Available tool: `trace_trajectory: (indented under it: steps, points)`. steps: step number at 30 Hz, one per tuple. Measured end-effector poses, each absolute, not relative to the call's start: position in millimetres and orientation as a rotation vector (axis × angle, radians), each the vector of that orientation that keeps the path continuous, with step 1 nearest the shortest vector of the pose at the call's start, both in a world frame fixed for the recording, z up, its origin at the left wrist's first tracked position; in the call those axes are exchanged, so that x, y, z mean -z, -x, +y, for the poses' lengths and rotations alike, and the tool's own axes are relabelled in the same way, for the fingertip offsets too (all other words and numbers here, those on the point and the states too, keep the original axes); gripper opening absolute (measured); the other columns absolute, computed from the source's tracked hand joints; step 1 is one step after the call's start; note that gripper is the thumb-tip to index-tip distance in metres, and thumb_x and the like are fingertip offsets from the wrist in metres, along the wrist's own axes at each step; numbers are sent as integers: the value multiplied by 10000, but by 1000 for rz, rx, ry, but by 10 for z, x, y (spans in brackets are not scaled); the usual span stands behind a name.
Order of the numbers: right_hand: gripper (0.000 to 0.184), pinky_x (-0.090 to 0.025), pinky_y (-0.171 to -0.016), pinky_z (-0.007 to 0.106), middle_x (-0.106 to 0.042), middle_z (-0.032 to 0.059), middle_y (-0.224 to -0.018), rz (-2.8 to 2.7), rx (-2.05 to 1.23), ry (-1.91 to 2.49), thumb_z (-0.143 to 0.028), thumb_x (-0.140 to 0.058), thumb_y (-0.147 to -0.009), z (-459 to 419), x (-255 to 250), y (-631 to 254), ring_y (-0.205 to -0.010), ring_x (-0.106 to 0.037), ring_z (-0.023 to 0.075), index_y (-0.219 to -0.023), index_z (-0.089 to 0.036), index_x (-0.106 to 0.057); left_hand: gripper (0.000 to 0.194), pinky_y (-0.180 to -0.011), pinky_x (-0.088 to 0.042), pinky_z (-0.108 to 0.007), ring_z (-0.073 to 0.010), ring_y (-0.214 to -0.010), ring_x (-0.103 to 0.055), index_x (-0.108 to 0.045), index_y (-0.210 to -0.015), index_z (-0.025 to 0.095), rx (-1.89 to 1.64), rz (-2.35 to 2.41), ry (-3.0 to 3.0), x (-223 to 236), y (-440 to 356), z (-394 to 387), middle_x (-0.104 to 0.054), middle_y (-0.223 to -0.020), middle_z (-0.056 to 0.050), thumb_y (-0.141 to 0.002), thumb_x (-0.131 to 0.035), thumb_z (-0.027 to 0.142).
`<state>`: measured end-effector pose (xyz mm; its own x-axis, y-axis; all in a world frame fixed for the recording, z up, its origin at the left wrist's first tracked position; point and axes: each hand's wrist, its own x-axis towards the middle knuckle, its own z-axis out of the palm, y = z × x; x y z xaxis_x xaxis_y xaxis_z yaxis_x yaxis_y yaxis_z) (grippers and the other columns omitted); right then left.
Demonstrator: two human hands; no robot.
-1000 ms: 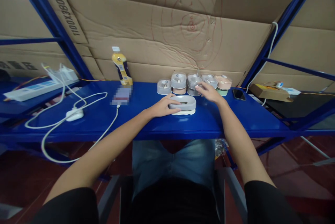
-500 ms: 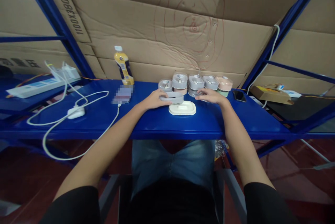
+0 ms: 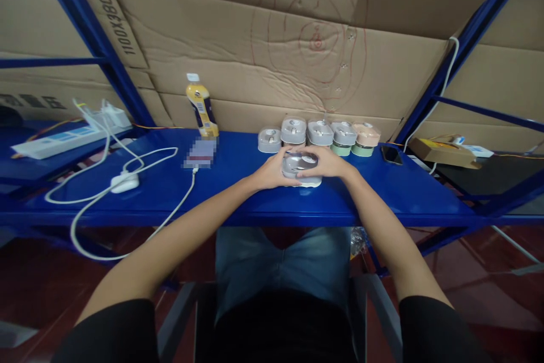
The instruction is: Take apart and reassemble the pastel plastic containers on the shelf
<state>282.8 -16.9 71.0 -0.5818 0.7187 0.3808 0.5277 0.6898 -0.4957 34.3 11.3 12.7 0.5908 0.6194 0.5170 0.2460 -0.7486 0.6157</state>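
Observation:
My left hand (image 3: 273, 172) is wrapped round the left side of a small grey box, whose wall is mostly hidden by fingers. Over that box sits a clear plastic cover (image 3: 293, 166), its top shiny. The fingers of my right hand (image 3: 329, 162) curl round the cover's far and right sides, with the thumb across its front. Under the two pieces, a cream moulded tray (image 3: 312, 183) shows only its front right edge on the blue table (image 3: 255, 204). Whether box and cover are pressed fully together cannot be seen.
Behind my hands stands a row of clear-topped boxes, some stacked: grey (image 3: 269, 140), peach (image 3: 366, 134) and green (image 3: 362, 149). A yellow drink bottle (image 3: 201, 108), a phone (image 3: 199, 152) on a white cable (image 3: 187, 199) and a charger (image 3: 124, 182) lie left. A black phone (image 3: 391, 154) rests right.
My right hand has left the row of boxes with a clear cover and come in to the grey box. My left hand has moved right and nearer with the box, over the cream tray.

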Motion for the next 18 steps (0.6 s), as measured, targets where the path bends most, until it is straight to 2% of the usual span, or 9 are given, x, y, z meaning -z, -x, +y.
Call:
trace_trajectory:
  steps: [5,8,18]
  points:
    - [813,-532,-1231,577,-738,127,-1528,-2363,-346,980,-542,-952,-762,-175,-658,-2716,-1404,-703,378,-1488,-246,-736,1204,-1253,-463,-697,-494,-1504,-580,-425,-1653,237,-1019,654,-2350,-143,-348,78,-575,-1647,-220,-657,-1016,569]
    - [789,-529,-1232,570,-734,123,-1533,-2404,-325,974,-564,-928,-795,-175,-662,-2722,-1423,-688,375,-1490,-246,-731,1250,-1256,-458,-714,-499,-1510,-570,-390,-1679,246,-1031,661,-2353,-132,-364,63,-574,-1641,-221,-647,-1023,560]
    - [790,-584,-1100,522,-787,145,-1391,-2440,-259,1000,-624,-914,-784,-176,-663,-2728,-1250,-747,369,-1438,-210,-759,1290,-1318,-393,-719,-516,-1614,-442,-328,-1714,249,-1023,633,-2423,-70,-400,52,-450,-1735,-238,-675,-1011,589]
